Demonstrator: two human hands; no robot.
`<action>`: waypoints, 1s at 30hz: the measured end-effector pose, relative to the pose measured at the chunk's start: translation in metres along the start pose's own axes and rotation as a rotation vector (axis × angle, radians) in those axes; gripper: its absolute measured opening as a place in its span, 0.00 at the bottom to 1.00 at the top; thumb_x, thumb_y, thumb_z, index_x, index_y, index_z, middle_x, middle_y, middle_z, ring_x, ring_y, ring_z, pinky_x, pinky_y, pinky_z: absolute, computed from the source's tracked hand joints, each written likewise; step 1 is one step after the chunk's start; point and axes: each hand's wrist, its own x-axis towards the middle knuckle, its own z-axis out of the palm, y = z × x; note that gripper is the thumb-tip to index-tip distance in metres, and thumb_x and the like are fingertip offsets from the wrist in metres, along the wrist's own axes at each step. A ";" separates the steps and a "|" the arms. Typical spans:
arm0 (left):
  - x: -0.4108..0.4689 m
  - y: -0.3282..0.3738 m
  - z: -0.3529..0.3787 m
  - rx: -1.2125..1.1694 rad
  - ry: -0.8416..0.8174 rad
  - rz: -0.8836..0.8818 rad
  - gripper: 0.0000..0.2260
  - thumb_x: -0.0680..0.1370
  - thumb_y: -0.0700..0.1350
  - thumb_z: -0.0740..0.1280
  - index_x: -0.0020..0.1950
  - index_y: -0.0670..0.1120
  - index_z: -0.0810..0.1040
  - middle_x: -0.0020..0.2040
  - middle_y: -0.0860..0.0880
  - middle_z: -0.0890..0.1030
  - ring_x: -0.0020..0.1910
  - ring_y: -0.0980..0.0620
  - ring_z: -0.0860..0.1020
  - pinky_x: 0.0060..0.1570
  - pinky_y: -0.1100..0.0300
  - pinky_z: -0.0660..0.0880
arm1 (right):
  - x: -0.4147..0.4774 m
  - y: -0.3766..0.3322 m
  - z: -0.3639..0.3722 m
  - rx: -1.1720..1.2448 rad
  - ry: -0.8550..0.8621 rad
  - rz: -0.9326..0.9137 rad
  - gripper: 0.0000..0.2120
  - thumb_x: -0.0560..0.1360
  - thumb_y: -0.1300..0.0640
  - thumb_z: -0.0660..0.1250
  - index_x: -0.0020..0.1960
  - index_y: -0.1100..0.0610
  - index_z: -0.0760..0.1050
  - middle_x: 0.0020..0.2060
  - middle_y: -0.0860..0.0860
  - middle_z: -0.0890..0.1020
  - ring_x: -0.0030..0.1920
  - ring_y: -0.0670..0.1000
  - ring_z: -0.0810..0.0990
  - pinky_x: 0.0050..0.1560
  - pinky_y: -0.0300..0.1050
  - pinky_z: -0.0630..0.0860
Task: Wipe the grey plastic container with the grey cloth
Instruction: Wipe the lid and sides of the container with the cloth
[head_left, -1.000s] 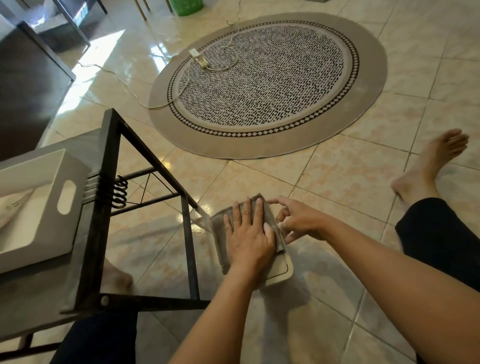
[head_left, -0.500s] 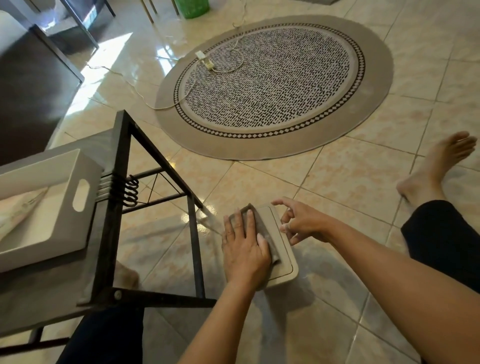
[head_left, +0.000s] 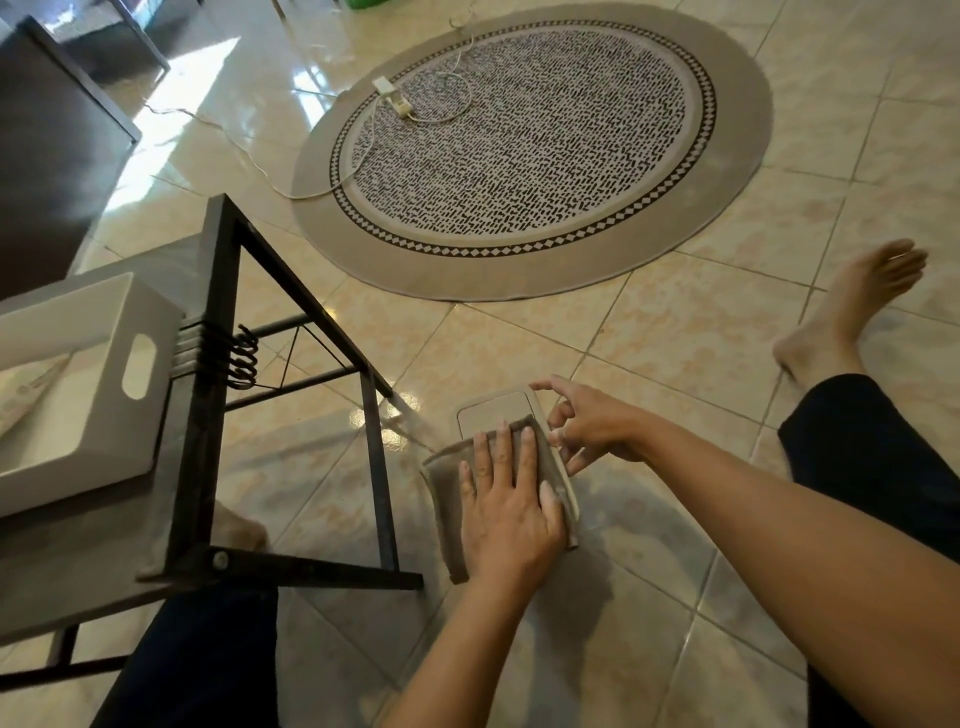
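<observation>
A flat grey plastic container (head_left: 493, 413) lies on the tiled floor in front of me. The grey cloth (head_left: 444, 483) is spread over its near half and hangs off its left side. My left hand (head_left: 506, 499) presses flat on the cloth with the fingers spread. My right hand (head_left: 587, 423) holds the container's right edge with its fingertips. Only the far end of the container shows; the cloth and my hand hide everything else of it.
A black metal table frame (head_left: 223, 364) stands to the left, with a grey tray (head_left: 93, 384) on its top. A round patterned rug (head_left: 535, 145) with a cable and charger (head_left: 389, 96) lies ahead. My bare foot (head_left: 852, 306) rests at the right.
My left hand has slid the cloth back toward me and leftward, baring the container's far end. My right hand has stayed on the container's right edge.
</observation>
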 end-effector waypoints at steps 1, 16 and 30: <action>0.003 0.000 -0.004 -0.024 -0.006 0.014 0.30 0.82 0.55 0.47 0.80 0.54 0.37 0.80 0.50 0.33 0.78 0.48 0.31 0.78 0.44 0.38 | 0.000 0.000 0.000 0.003 0.000 0.001 0.35 0.77 0.73 0.64 0.76 0.47 0.60 0.46 0.57 0.74 0.37 0.52 0.80 0.34 0.48 0.84; -0.007 -0.004 -0.001 0.063 -0.007 -0.032 0.30 0.80 0.64 0.42 0.78 0.60 0.33 0.79 0.51 0.29 0.76 0.48 0.26 0.75 0.42 0.32 | 0.000 0.004 0.001 0.008 0.004 -0.014 0.35 0.77 0.73 0.63 0.77 0.48 0.60 0.45 0.54 0.72 0.35 0.50 0.80 0.34 0.48 0.85; 0.017 0.002 0.000 0.067 -0.015 -0.001 0.29 0.81 0.59 0.44 0.78 0.59 0.34 0.79 0.50 0.31 0.77 0.46 0.29 0.76 0.42 0.35 | 0.002 0.006 -0.001 0.022 -0.043 -0.009 0.40 0.73 0.77 0.62 0.78 0.48 0.59 0.47 0.57 0.75 0.37 0.52 0.81 0.35 0.49 0.85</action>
